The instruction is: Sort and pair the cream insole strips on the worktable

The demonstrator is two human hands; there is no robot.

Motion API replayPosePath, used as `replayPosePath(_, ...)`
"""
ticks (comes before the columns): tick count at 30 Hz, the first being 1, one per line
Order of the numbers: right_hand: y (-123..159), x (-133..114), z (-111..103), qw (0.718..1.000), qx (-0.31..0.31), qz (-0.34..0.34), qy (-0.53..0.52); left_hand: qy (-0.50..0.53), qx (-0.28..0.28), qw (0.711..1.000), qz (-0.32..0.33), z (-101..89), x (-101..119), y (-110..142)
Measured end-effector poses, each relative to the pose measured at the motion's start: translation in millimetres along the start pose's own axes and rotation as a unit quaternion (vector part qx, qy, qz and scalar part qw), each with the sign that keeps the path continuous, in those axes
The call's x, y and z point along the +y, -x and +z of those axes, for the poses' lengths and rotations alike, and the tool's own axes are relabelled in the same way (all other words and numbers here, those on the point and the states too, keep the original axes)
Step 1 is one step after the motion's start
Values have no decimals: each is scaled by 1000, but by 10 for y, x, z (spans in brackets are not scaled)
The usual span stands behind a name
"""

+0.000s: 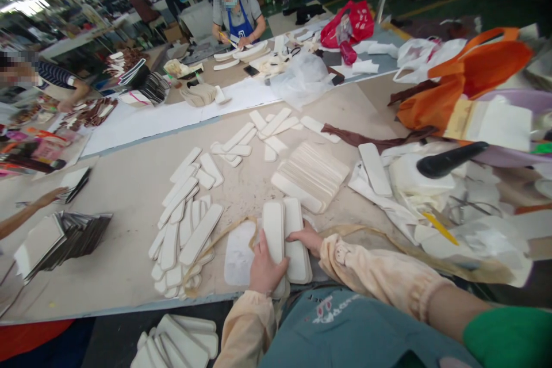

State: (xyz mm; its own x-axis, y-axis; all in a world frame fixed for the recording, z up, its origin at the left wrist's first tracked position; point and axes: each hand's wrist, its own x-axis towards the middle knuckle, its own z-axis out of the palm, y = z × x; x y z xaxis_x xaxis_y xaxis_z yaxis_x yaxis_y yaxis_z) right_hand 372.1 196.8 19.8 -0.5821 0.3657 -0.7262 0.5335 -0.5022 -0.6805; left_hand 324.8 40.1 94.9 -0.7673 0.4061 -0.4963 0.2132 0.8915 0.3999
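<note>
At the table's front edge, my left hand [266, 269] grips a long white strip with rounded corners [273, 221], its fingers along the left side and thumb across the front. My right hand [307, 237] closes on the right edge of a second white strip [294, 215], which lies over others in a small pile. The two strips stand side by side and partly overlap. Left of them is a flat white sheet [238, 259] with a tan ribbon [230, 230] across it. Behind my hands leans a neat row of similar strips [310, 175].
A loose heap of white strips [179, 230] spreads to the left. A white container with a black handle [451, 160], a yellow cutter [440, 228] and an orange bag [474, 83] crowd the right. Co-workers sit across and at left, one person's hand [54, 196] near stacked dark-edged panels [64, 241].
</note>
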Motion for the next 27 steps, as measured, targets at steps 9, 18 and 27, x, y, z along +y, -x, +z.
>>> replayPosePath(9,145,-35,-268,995,-80,10,-52,12,-5,1000,-12,-94,89,17)
replayPosePath(18,377,-177,-898,971,-200,93,-95,14,27,999,9,-113,40,47)
replayPosePath(27,865,-1109,-864,971,-234,-45,-32,424,-28,897,124,-392,832,277)
